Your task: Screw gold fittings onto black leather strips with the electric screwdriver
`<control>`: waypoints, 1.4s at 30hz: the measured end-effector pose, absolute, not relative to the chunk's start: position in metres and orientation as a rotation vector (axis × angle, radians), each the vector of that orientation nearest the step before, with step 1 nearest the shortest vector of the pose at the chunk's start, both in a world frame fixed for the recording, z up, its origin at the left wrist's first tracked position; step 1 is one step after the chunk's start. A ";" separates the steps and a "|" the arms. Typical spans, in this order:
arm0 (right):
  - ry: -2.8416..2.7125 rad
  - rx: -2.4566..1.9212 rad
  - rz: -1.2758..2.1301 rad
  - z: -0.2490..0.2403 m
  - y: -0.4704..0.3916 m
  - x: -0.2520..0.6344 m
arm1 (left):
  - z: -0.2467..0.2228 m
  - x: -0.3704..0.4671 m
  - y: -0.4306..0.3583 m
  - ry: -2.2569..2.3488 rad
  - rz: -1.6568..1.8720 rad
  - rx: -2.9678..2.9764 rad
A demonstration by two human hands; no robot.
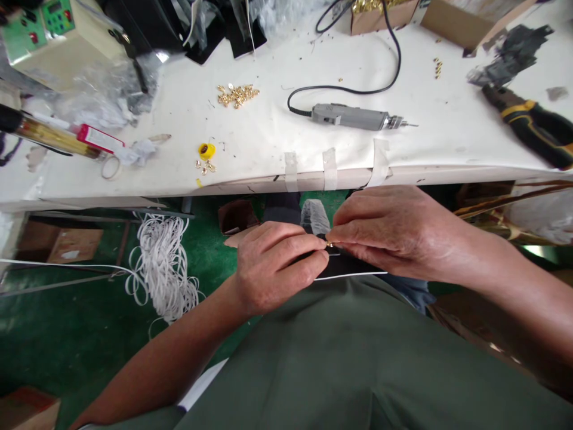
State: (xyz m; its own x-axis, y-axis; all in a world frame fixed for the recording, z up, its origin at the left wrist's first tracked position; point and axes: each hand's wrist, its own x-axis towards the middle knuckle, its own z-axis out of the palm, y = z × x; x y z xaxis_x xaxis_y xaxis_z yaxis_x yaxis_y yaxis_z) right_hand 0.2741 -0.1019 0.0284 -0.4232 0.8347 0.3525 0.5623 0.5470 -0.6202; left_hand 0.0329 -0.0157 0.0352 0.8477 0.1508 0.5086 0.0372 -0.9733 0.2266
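My left hand (280,263) and my right hand (394,230) meet in front of my body, just below the table's front edge. Between the thumb and finger of the right hand is a small gold-coloured metal fitting (330,243), partly covered by the fingertips. A flat black piece with a white edge (353,266) lies under both hands. The left fingers are curled over it, their tips touching beside the fitting. Just behind the fingertips stands a strip of clear plastic (315,216). What the black piece is, I cannot tell.
On the white table (259,143) lie a grey electric screwdriver (351,116), a pile of gold fittings (237,95), a yellow ring (206,151) and black-and-yellow pliers (532,125). A machine (54,48) stands at the back left. Tangled white cord (165,263) hangs below the table.
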 end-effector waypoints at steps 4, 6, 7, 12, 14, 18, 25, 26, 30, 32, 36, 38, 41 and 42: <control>-2.209 -1.128 0.510 0.036 -0.100 0.274 | 0.035 0.033 -0.016 0.160 0.780 2.795; -2.211 -1.118 0.538 0.038 -0.099 0.275 | 0.035 0.033 -0.017 0.177 0.761 2.786; -2.205 -1.113 0.565 0.037 -0.098 0.276 | 0.035 0.033 -0.017 0.185 0.756 2.781; -2.096 -1.123 0.690 0.028 -0.100 0.277 | 0.033 0.035 -0.019 0.195 0.758 2.743; -2.031 -1.160 0.712 0.024 -0.101 0.276 | 0.032 0.035 -0.018 0.190 0.756 2.724; -1.941 -1.239 0.736 0.020 -0.103 0.273 | 0.031 0.034 -0.016 0.186 0.724 2.717; -1.802 -1.214 0.972 0.023 -0.106 0.273 | 0.030 0.036 -0.015 0.206 0.714 2.699; -1.771 -1.209 1.015 0.024 -0.107 0.274 | 0.030 0.036 -0.015 0.206 0.717 2.692; -1.732 -1.137 1.167 0.024 -0.112 0.280 | 0.028 0.036 -0.014 0.204 0.729 2.662; -1.729 -1.164 1.166 0.021 -0.115 0.278 | 0.027 0.037 -0.015 0.214 0.732 2.649; -1.685 -1.298 0.989 0.012 -0.122 0.264 | 0.025 0.039 -0.017 0.237 0.758 2.637; -1.687 -1.297 0.917 0.006 -0.125 0.258 | 0.024 0.038 -0.020 0.249 0.757 2.630; -1.727 -1.277 0.865 -0.002 -0.131 0.252 | 0.020 0.034 -0.024 0.232 0.713 2.601; -1.746 -1.274 0.858 -0.004 -0.132 0.251 | 0.018 0.032 -0.025 0.221 0.695 2.585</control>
